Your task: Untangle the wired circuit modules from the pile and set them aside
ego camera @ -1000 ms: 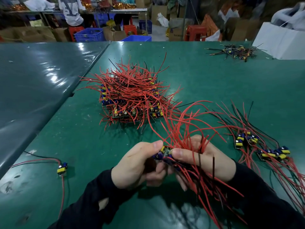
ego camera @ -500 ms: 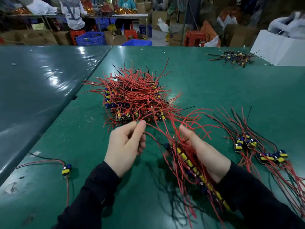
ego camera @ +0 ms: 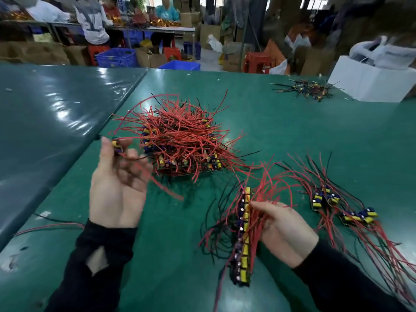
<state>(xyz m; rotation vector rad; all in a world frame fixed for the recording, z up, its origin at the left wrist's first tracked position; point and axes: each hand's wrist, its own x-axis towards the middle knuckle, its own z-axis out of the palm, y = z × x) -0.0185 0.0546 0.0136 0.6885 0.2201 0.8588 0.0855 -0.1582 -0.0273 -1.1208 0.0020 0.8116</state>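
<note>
A tangled pile [ego camera: 180, 140] of small circuit modules with red and black wires lies mid-table. My left hand [ego camera: 117, 188] is raised palm-up just left of the pile, thumb and fingers pinching one yellow-and-blue module [ego camera: 117, 146] whose red wire arcs back over the pile. My right hand [ego camera: 281, 230] grips a long stacked row of modules [ego camera: 244, 239] with their wires fanning up and to the right. Separated modules [ego camera: 337, 206] lie to the right on the green table [ego camera: 292, 131].
One loose wire pair [ego camera: 51, 226] trails at the left near the table seam. A small dark wire heap [ego camera: 306, 88] and a white box [ego camera: 369, 84] sit far right. People, crates and stools stand beyond the table's far edge.
My left hand let go of the bundle, reached to the pile's left side and lifted one module out. My right hand kept the stacked row and lowered it toward the table.
</note>
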